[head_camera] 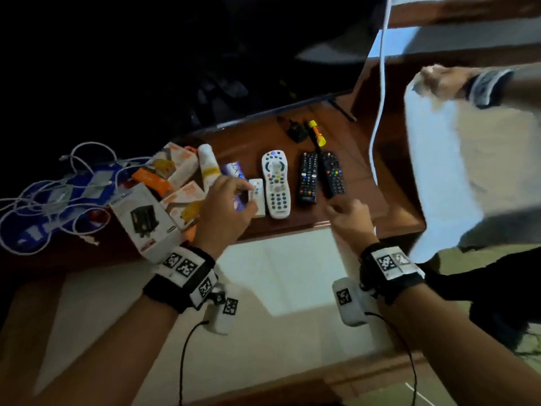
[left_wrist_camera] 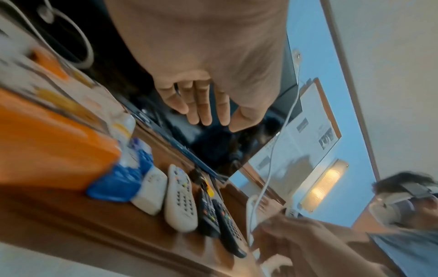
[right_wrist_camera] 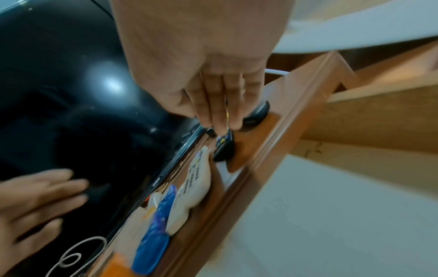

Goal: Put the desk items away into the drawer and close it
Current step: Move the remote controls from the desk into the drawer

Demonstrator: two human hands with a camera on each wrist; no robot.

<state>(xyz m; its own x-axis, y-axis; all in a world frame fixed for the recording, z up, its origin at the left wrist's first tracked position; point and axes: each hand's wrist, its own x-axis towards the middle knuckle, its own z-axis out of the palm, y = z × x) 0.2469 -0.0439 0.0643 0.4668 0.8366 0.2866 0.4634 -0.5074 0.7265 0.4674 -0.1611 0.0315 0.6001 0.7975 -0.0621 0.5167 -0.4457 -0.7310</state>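
Observation:
Several remotes lie side by side on the brown desk (head_camera: 366,177): a small white remote (head_camera: 258,197), a large white remote (head_camera: 275,183) and two black remotes (head_camera: 308,177) (head_camera: 333,174). My left hand (head_camera: 250,196) hovers over the small white remote (left_wrist_camera: 150,193). In the left wrist view its fingers (left_wrist_camera: 206,116) are straight and hold nothing. My right hand (head_camera: 330,208) reaches toward the near end of the right black remote (right_wrist_camera: 224,150), with straight fingers (right_wrist_camera: 220,120) just above it. No drawer is plainly visible.
A dark TV (head_camera: 175,68) stands behind the remotes. Orange and white boxes (head_camera: 181,168), a white tube (head_camera: 209,168), a blue packet (head_camera: 231,168) and tangled cables (head_camera: 58,186) crowd the left. A black adapter (head_camera: 297,131) lies at the back. Another person's hand (head_camera: 439,80) holds white fabric at the right.

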